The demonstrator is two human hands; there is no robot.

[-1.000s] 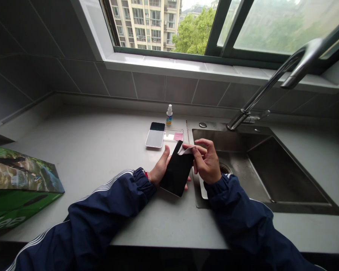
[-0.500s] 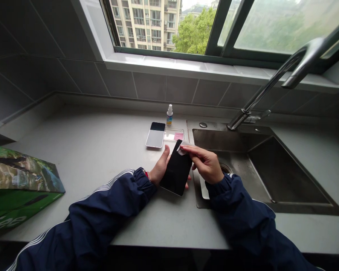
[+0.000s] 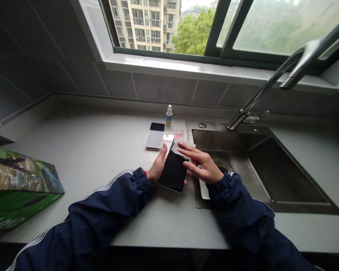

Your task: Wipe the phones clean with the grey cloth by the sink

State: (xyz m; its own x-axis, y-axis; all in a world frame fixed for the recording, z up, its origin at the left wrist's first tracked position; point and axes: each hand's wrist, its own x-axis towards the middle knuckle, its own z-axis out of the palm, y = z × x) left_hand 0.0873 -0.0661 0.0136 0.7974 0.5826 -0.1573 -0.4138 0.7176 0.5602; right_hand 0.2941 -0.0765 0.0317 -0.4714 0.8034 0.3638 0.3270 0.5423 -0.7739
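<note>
My left hand (image 3: 157,165) holds a black phone (image 3: 173,173) from its left side and below, thumb along the edge and fingertips showing at the far edge. The phone is tilted, dark screen up. My right hand (image 3: 203,165) presses a pale grey wiping cloth (image 3: 177,149) with serrated edges onto the upper end of the screen, its fingers extended over the cloth and its thumb near the phone's right edge. Beyond them a second phone (image 3: 155,136) lies on the counter beside a clear case (image 3: 169,134) with a pink label. A small white-capped spray bottle (image 3: 168,116) stands behind these.
A steel sink (image 3: 260,162) with a tall chrome tap (image 3: 260,94) is set in the countertop (image 3: 101,146) on the right. A white object (image 3: 203,190) shows partly beneath my right wrist. To the left stands a green printed box (image 3: 25,188). A window is behind.
The cloth has shifted left across the top of the phone and shows more spread out. My right fingers have moved left and opened out. The phone has shifted slightly left.
</note>
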